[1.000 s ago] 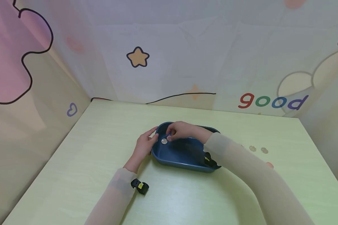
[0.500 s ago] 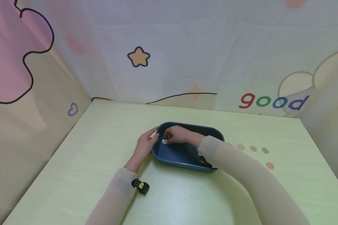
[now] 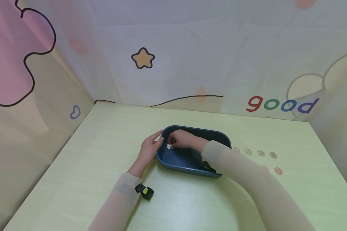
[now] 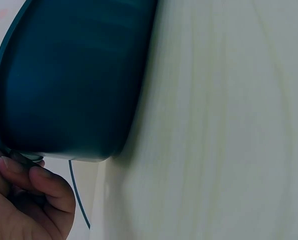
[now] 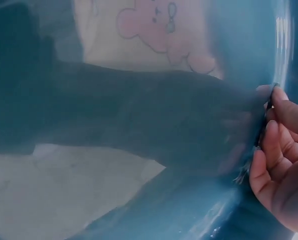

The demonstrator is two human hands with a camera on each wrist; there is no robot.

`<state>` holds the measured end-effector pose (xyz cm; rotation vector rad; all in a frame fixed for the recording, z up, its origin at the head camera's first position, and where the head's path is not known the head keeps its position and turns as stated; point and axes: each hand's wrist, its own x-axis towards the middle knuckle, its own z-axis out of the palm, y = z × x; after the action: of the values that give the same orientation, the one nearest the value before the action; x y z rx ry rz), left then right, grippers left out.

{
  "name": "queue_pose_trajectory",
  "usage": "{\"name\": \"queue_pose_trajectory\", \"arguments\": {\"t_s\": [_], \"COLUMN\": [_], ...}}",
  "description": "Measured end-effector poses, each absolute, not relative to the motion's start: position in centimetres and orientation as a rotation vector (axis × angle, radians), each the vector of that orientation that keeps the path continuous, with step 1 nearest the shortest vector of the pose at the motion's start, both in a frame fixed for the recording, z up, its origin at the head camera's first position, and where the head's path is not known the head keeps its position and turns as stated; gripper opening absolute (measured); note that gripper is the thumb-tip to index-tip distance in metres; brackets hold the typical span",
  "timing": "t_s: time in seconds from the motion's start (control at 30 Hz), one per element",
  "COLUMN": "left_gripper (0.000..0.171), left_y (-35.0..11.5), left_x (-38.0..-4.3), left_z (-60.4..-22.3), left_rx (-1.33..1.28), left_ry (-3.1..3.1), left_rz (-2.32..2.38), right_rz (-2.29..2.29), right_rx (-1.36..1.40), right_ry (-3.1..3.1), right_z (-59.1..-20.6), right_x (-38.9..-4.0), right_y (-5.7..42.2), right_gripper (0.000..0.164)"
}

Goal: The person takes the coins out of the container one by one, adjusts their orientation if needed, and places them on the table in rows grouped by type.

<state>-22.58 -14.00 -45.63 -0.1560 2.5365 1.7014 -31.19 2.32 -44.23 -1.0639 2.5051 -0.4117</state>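
Observation:
A dark blue oblong tray [image 3: 193, 171] sits on the table. At its left end my left hand [image 3: 148, 149] grips the rim, thumb over the edge; the left wrist view shows curled fingers [image 4: 51, 187] at the tray wall. My right hand [image 3: 183, 139] reaches down inside the tray. Its bent fingers pinch a thin, dark-edged coin [image 5: 265, 120], seen edge-on in the right wrist view and mostly hidden by the hand. Beside those fingertips a silver coin [image 3: 169, 146] lies on the tray floor. The glossy floor mirrors the hand.
Several silver coins [image 3: 261, 153] lie in a row on the table right of the tray. Nearer the front are two copper-coloured discs [image 3: 278, 171], one partly behind the right sleeve [image 3: 248, 166]. A printed cloth backdrop [image 3: 185, 64] rises behind the table [image 3: 118, 128].
My right hand has moved lower and slightly left inside the tray, its fingers now right by the silver coin. More coins show past the right sleeve. The left hand stays at the rim.

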Motion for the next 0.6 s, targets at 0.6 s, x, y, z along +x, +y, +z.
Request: {"name": "queue_pose_trajectory", "arguments": {"t_s": [0.6], "left_gripper": [0.046], "left_y": [-13.8], "left_x": [-22.4], "left_z": [-45.2], "left_rx": [-0.175], "left_ry": [2.558], "left_rz": [1.687], "right_rz": [-0.539], "right_rx": [-1.007], "right_ry": [2.351], "right_z": [-42.1], "right_x": [-31.9], "right_y": [3.3], "right_gripper": [0.015]}}
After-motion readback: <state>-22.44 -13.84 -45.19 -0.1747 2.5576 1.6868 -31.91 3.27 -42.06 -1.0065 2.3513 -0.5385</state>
